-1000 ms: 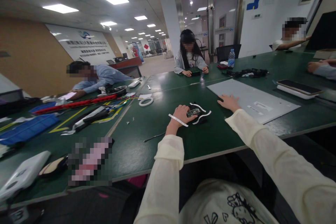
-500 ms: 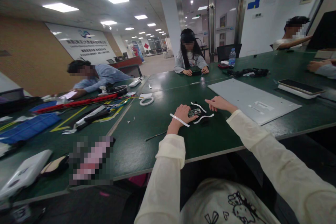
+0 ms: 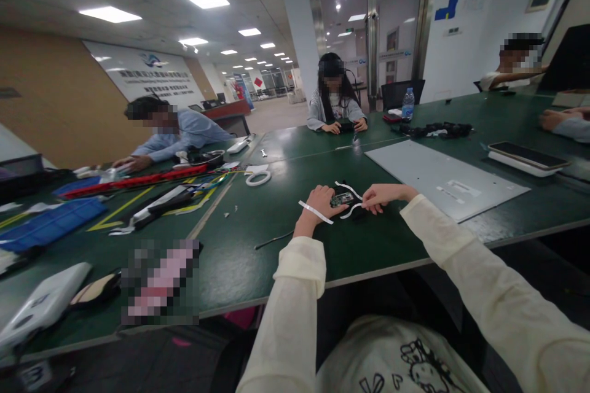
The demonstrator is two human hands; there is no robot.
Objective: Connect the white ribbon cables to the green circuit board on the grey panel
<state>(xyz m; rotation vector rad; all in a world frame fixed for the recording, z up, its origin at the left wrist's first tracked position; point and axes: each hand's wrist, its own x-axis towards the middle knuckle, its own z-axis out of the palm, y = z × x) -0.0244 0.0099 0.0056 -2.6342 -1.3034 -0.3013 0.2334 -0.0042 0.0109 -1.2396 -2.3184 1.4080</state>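
Note:
A small black device with an exposed circuit board [image 3: 342, 199] lies on the green table [image 3: 258, 239], with white strips [image 3: 314, 212] around it. My left hand [image 3: 318, 201] rests curled on its left side and holds it down. My right hand [image 3: 380, 195] has its fingers pinched at the device's right edge, on or next to a curved white strip [image 3: 353, 210]; I cannot make out what they grip.
A grey panel [image 3: 437, 175] lies to the right, with a phone on a white box [image 3: 525, 156] beyond it. A tape roll [image 3: 257, 178], red and blue tools [image 3: 133, 181] and cables lie at left. Other people sit around the table; a water bottle [image 3: 407, 104] stands far back.
My right hand left the grey panel's edge, swung left and came down with pinched fingers at the device. My left hand stayed on the device.

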